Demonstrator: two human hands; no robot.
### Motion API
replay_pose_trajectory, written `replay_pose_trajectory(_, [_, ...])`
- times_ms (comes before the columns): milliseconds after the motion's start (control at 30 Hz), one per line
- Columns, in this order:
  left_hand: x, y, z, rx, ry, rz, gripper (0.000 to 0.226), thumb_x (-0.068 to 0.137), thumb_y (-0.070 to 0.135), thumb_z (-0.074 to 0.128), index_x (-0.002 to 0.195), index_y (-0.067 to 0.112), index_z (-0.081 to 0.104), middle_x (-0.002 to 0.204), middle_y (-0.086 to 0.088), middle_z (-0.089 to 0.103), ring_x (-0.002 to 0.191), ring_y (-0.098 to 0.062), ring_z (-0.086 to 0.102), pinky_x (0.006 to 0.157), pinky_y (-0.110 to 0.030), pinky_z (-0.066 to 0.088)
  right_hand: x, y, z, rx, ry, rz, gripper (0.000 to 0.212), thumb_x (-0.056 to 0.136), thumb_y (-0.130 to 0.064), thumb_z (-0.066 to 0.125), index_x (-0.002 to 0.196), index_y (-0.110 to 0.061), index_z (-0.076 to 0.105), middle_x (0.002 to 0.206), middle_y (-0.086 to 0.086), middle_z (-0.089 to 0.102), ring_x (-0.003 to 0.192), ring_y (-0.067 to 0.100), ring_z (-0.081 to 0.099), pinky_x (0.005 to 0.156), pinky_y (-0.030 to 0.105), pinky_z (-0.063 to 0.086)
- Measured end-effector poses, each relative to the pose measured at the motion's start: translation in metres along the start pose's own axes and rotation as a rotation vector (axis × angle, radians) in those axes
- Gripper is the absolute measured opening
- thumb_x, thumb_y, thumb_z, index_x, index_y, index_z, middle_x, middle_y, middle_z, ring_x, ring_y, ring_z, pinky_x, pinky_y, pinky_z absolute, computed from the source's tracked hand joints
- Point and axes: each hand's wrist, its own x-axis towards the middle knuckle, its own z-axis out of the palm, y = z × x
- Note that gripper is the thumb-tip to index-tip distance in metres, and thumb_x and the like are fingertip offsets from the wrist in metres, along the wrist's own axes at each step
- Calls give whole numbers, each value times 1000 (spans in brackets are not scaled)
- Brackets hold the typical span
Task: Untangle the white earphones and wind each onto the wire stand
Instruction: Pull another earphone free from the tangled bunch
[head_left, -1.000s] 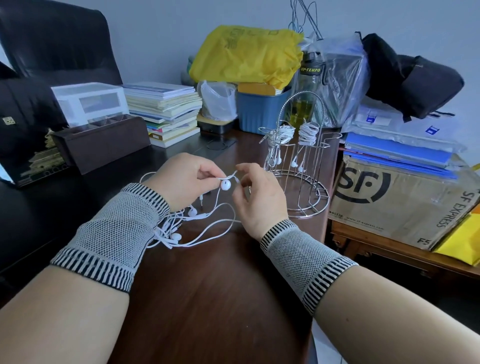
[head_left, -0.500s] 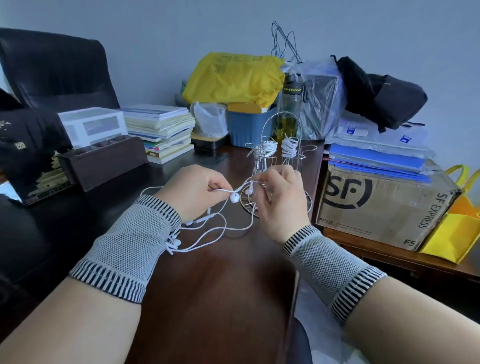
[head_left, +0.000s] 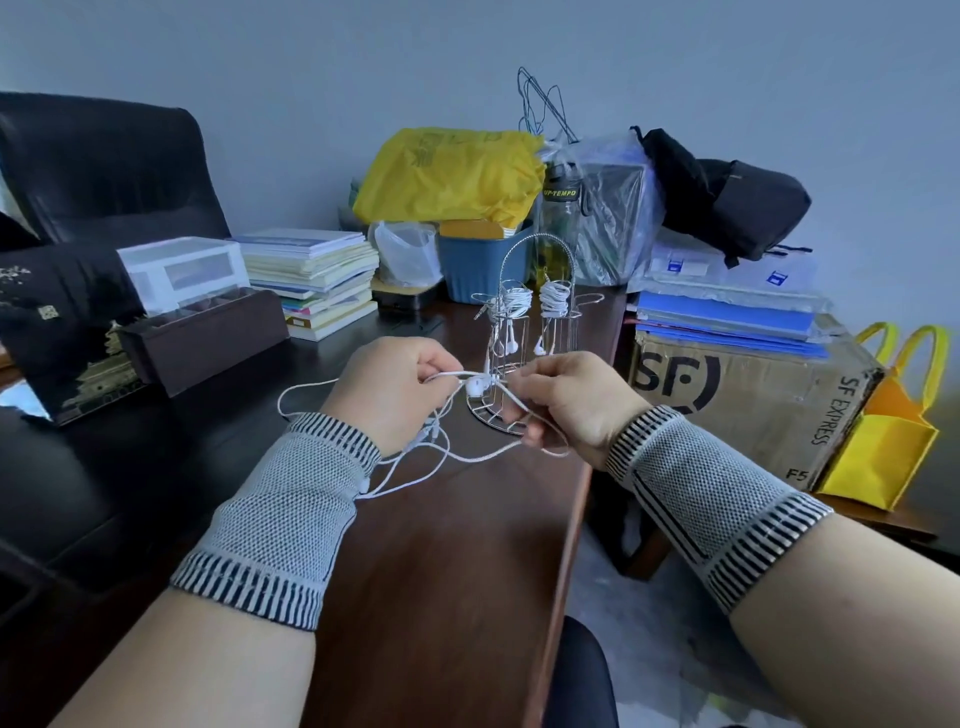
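White earphones (head_left: 470, 387) tangled above table (head_left: 441, 545) | left hand (head_left: 389, 389) fingers pinch cord | right hand (head_left: 571, 400) fingers pinch cord | wire stand (head_left: 524, 332) behind.

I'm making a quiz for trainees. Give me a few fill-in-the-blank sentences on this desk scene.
1. Both hands pinch a white ____ cable above the desk.
2. The wire stand already carries ____ wound earphones.
3. The bag on the blue bin is ____.
4. The cardboard box sits to the stand's ____.

Answers: earphone; two; yellow; right
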Motion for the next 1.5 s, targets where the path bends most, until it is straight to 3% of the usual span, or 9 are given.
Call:
replay_pose_trajectory(133, [-1, -1, -2, -22, -1, -28, 12, 91, 19, 64, 83, 26, 70, 69, 6, 72, 49, 3, 58, 38, -9, 32, -6, 7, -5, 17, 31, 87, 17, 94, -2, 52, 78, -5, 56, 56, 10, 60, 34, 13, 45, 42, 24, 42])
replay_pose_trajectory(267, [-1, 1, -4, -21, -4, -25, 10, 93, 16, 61, 88, 18, 69, 73, 1, 73, 33, 1, 45, 33, -10, 28, -7, 11, -11, 37, 92, 119, 11, 92, -1, 56, 82, -4, 60, 61, 9, 55, 39, 13, 52, 38, 24, 48])
replay_pose_trajectory(567, [2, -1, 1, 186, 97, -50, 10, 90, 26, 64, 81, 21, 65, 65, 6, 71, 47, 5, 54, 42, -11, 32, -10, 13, -11, 84, -76, 89, 9, 87, -5, 65, 80, -10, 65, 56, -1, 57, 52, 9, 57, 43, 22, 50])
replay_pose_trajectory(767, [5, -11, -6, 224, 224, -81, 13, 94, 25, 58, 83, 22, 63, 71, 7, 70, 74, -18, 65, 73, -36, 54, -7, 3, -18, 369, 112, 19, 14, 91, -6, 60, 78, -6, 55, 64, 7, 59, 52, 18, 57, 50, 32, 53])
replay_pose_trajectory(1000, [5, -14, -5, 200, 190, -89, 13, 94, 26, 59, 81, 24, 58, 71, 8, 69, 76, -16, 64, 74, -34, 52, -3, -5, -21, 556, 186, -41, 6, 94, -7, 55, 88, -6, 55, 70, 7, 66, 65, 25, 67, 61, 35, 54])
replay_pose_trajectory(1167, [6, -18, -7, 210, 180, -112, 11, 93, 24, 59, 81, 23, 60, 76, 6, 69, 77, -19, 64, 76, -38, 54, 3, -13, -19, 629, 233, -45, 4, 91, -10, 58, 87, -9, 58, 66, 1, 67, 62, 17, 67, 56, 23, 50])
replay_pose_trajectory(1333, [8, -21, -10, 104, 247, -123, 9, 93, 22, 61, 84, 20, 62, 76, 6, 69, 78, -18, 64, 76, -34, 52, 3, -22, -16, 837, 218, 22, 19, 95, -13, 48, 76, -10, 49, 59, 2, 63, 62, 16, 66, 69, 27, 51])
replay_pose_trajectory(1433, [10, -24, -11, 52, 259, -126, 14, 93, 20, 61, 81, 24, 58, 77, 7, 69, 80, -18, 65, 77, -35, 52, 5, -22, -17, 814, 246, 94, 19, 94, -14, 49, 76, -11, 45, 60, -1, 44, 43, 9, 44, 48, 23, 47])
replay_pose_trajectory(1500, [10, -25, -10, 27, 260, -126, 18, 94, 18, 61, 78, 25, 55, 74, 9, 68, 77, -15, 66, 71, -31, 50, 11, -17, -20, 534, 281, 106, 13, 92, -11, 53, 79, -9, 49, 62, 0, 44, 40, 8, 31, 39, 19, 31])
